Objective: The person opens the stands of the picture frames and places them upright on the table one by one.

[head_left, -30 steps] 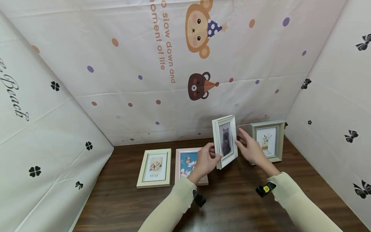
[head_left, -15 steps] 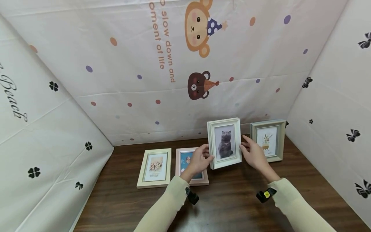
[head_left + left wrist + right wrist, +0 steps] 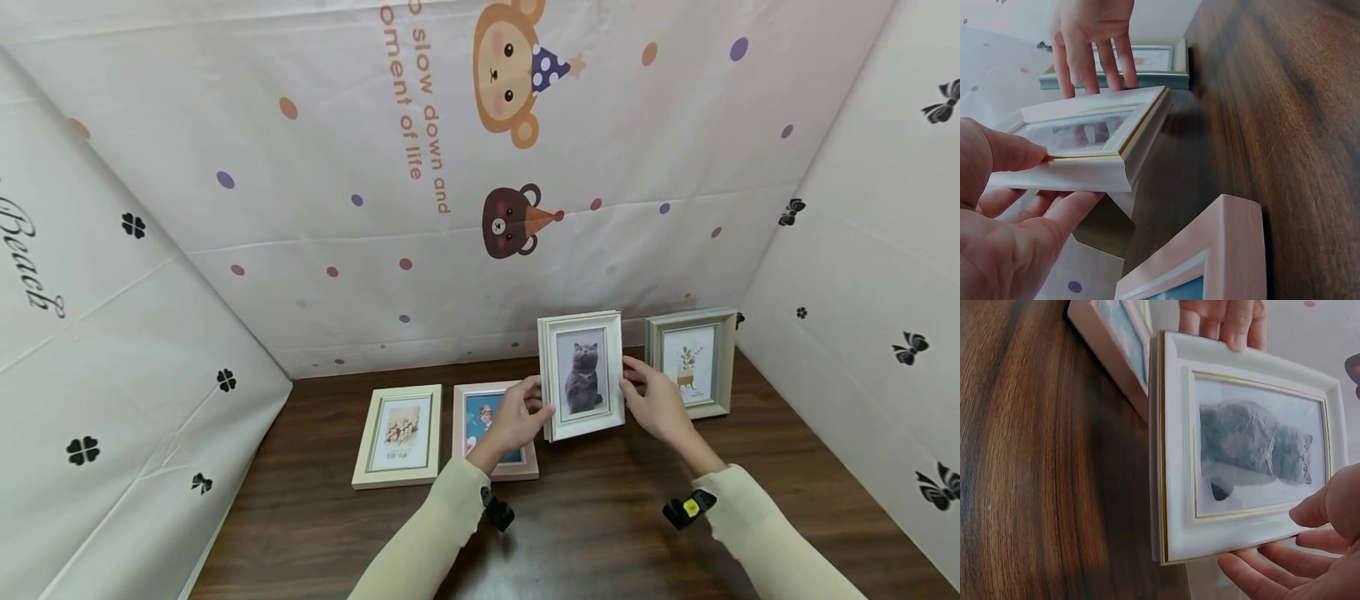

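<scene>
My left hand [image 3: 516,417] grips a white picture frame [image 3: 549,379] with a grey cat photo by its left edge, thumb on the front and fingers behind, as the left wrist view [image 3: 1066,177] shows. My right hand [image 3: 660,407] holds the opposite edge; in the right wrist view its thumb [image 3: 1316,509] lies over the front border and its fingers reach along the edge. The frame stands upright, leaning slightly back, its picture towards me. Beneath it a dark flap [image 3: 1104,228] shows in the left wrist view.
A pink frame [image 3: 525,467] with a blue picture lies behind my left hand. Left of it lies a cream frame [image 3: 363,450]. A grey-green frame [image 3: 723,367] with a plant picture stands at the right. Printed cloth walls [image 3: 337,308] enclose the brown wooden table [image 3: 585,533].
The cat frame has turned from an angle to face me and come slightly lower. My left hand shifted left with its edge; my right hand has closed in on the right edge.
</scene>
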Demonstrator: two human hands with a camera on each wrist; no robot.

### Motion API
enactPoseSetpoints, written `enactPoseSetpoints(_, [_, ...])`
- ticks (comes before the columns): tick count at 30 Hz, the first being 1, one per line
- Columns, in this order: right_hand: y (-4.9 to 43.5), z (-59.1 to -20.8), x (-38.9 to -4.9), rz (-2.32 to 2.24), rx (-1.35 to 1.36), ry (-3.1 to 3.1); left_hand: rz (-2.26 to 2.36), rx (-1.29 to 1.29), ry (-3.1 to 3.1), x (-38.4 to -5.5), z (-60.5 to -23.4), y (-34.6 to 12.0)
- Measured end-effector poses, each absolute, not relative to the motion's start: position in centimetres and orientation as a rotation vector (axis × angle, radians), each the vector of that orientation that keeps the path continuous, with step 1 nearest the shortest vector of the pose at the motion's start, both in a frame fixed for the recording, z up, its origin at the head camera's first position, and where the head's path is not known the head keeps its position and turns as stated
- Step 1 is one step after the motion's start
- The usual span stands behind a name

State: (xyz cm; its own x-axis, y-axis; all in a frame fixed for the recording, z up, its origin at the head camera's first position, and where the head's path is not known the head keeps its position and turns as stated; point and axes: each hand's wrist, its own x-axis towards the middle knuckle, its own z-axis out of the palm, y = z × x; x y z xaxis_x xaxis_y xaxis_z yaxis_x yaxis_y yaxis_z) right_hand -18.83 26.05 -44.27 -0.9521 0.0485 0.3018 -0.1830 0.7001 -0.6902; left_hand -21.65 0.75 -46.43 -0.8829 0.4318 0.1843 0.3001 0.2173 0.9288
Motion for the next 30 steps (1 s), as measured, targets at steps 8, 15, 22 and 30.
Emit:
enactPoseSetpoints(8, [25.7,-43.5,-18.2,1.063,0.066,-2.52,1.749,0.59,2.465,-22.0,-45.9,1.6])
enactPoseSetpoints(15, [25.4,-43.5,-17.7,1.108,0.053,-2.51,1.648,0.503,2.643,-22.6,-46.1,2.8])
enactPoseSetpoints(22, [25.7,-43.9,-17.5,1.117,0.016,-2.543,1.615,0.503,2.665,-23.0,-46.8,3.6])
enactPoseSetpoints(30, [26.1,-44.8,-17.6,1.138,-0.005,-2.581,1.568,0.423,2.607,-23.5,-47.6,4.1])
